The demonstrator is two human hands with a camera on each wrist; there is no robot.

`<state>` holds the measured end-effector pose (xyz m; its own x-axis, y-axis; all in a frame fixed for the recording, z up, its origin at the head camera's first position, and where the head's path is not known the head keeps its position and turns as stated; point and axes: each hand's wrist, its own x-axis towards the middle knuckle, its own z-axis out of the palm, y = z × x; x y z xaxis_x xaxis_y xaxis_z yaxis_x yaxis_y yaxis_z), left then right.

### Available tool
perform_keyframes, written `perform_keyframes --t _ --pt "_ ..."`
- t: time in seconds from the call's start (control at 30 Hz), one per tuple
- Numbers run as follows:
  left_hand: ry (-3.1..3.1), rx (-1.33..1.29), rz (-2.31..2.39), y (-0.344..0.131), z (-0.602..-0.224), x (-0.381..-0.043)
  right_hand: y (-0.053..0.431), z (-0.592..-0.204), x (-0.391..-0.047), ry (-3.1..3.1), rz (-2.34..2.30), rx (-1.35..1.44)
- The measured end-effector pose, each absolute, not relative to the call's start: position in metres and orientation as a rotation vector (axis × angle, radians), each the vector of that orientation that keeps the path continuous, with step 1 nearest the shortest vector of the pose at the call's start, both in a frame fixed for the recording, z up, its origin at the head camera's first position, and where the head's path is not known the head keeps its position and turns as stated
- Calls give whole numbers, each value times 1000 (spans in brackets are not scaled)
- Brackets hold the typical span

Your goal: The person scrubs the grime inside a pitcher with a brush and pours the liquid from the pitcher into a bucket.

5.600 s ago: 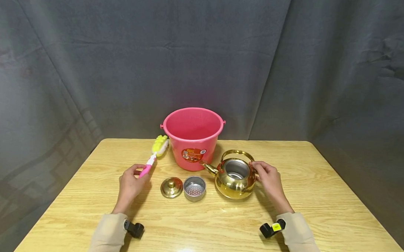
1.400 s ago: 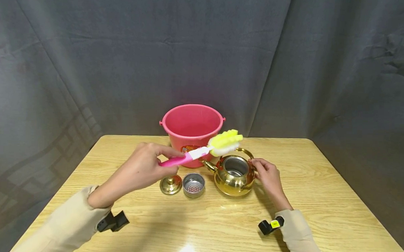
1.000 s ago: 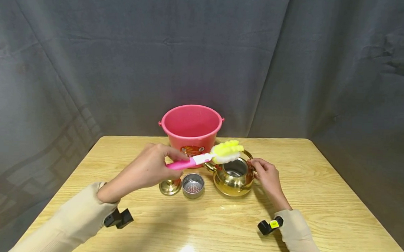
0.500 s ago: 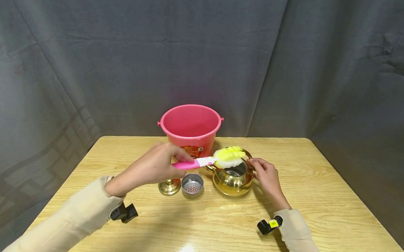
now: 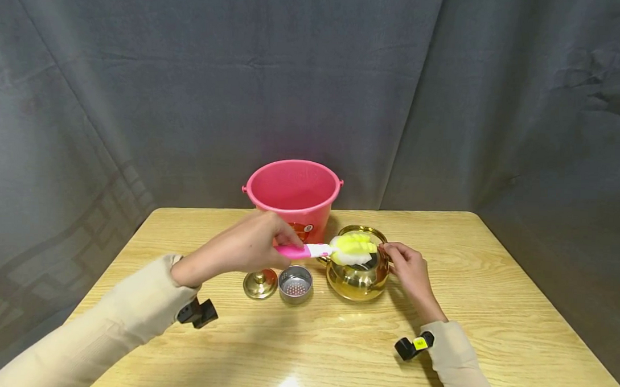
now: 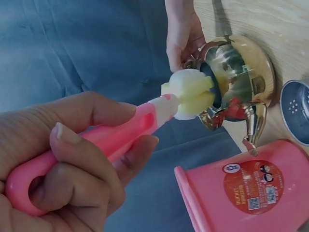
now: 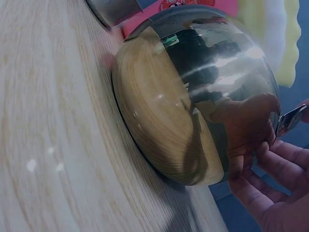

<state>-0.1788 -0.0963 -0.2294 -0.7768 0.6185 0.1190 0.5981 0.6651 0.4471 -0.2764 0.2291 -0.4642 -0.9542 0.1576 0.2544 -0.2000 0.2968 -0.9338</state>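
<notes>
My left hand (image 5: pixel 252 243) grips the pink handle of a sponge brush (image 5: pixel 351 251), whose head is yellow and white. The brush lies nearly level, its head overlapping the mouth of the gold teapot (image 5: pixel 357 285) in the head view. From the left wrist view, the sponge head (image 6: pixel 189 94) stands right at that round opening. My right hand (image 5: pixel 410 271) pinches the base of the teapot's handle on the right side; in the right wrist view its fingertips (image 7: pixel 270 150) touch the shiny body. The teapot's spout is partly hidden behind the brush.
A pink bucket (image 5: pixel 290 184) stands behind, partly covered by my left hand. In front of it sit the gold lid (image 5: pixel 260 284) and a perforated metal strainer (image 5: pixel 295 285), left of the teapot. A grey curtain (image 5: pixel 314 74) hangs behind the wooden table (image 5: pixel 335 354).
My left hand has lifted the brush from left of the bucket and carried it right, over the teapot. Lately it sinks slightly toward the opening. The right hand stays on the teapot.
</notes>
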Motion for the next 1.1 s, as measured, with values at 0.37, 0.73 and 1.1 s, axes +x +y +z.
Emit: perform_keyframes --t 0.37,0.73,1.1 --pt "2808 1084 599 -86 -219 -186 224 -442 -259 -2294 1738 123" --pt "2835 1087 368 -69 -202 -202 230 -466 -276 -2294 1679 52" --pt "2765 991 268 -54 -189 -207 225 -450 -265 -2312 1684 52"
